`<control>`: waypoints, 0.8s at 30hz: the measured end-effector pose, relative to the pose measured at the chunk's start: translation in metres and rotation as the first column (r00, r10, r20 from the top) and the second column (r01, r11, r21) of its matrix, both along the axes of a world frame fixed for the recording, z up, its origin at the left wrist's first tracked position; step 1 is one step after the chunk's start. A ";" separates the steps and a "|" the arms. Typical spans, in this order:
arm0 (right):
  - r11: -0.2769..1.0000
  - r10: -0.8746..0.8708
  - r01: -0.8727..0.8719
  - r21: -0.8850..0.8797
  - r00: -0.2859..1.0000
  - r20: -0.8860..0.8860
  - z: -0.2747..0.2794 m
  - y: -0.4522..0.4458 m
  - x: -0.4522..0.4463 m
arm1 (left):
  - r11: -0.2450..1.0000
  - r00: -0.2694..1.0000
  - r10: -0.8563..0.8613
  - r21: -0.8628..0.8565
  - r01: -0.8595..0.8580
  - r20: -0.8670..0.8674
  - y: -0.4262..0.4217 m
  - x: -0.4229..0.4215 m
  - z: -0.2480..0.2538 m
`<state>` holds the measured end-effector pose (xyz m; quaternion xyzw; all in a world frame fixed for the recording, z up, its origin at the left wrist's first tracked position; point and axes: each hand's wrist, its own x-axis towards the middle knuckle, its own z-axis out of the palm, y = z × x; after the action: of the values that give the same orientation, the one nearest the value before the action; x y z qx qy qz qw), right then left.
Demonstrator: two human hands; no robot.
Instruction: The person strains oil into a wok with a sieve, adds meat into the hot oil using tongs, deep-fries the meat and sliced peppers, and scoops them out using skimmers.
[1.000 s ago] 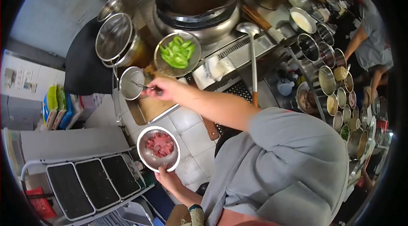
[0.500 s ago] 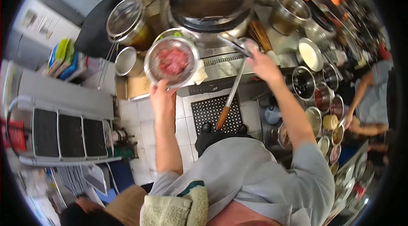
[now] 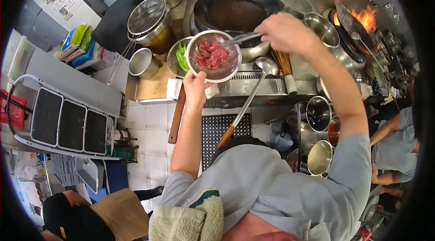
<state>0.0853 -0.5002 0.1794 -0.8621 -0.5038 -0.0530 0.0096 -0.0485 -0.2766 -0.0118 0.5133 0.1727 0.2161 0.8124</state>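
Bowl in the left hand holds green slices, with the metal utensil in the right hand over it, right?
Wrong contents: the head view shows red meat in the bowl; the green slices show beside it. The left hand does hold the bowl, with the metal utensil in the right hand over it.

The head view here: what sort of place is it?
Most likely a restaurant kitchen. A large black wok stands at the cooking range, open flames flare at the upper right, and the person's left hand holds a metal bowl of raw-looking meat.
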 end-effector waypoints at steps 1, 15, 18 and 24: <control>0.999 -0.017 0.018 0.033 1.000 -0.017 0.015 0.000 0.007 | 1.000 1.000 -0.006 -0.003 0.006 0.009 0.002 0.008 0.000; 0.821 -0.432 0.438 -0.367 0.896 0.102 -0.067 0.064 0.156 | 0.981 0.999 -0.003 -0.193 -0.006 -0.044 0.014 0.006 -0.014; 0.833 -0.504 0.509 -0.215 0.860 0.080 -0.042 0.050 0.167 | 0.979 0.997 -0.003 -0.202 -0.012 -0.077 0.022 -0.009 -0.014; 0.989 -0.116 0.116 0.087 0.993 -0.001 0.056 -0.009 0.122 | 0.985 0.997 -0.022 -0.175 0.009 -0.074 0.021 -0.016 0.003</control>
<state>0.2072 -0.5088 0.2350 -0.8886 -0.4500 -0.0770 0.0429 -0.0648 -0.2556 -0.0092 0.4493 0.2176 0.1741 0.8488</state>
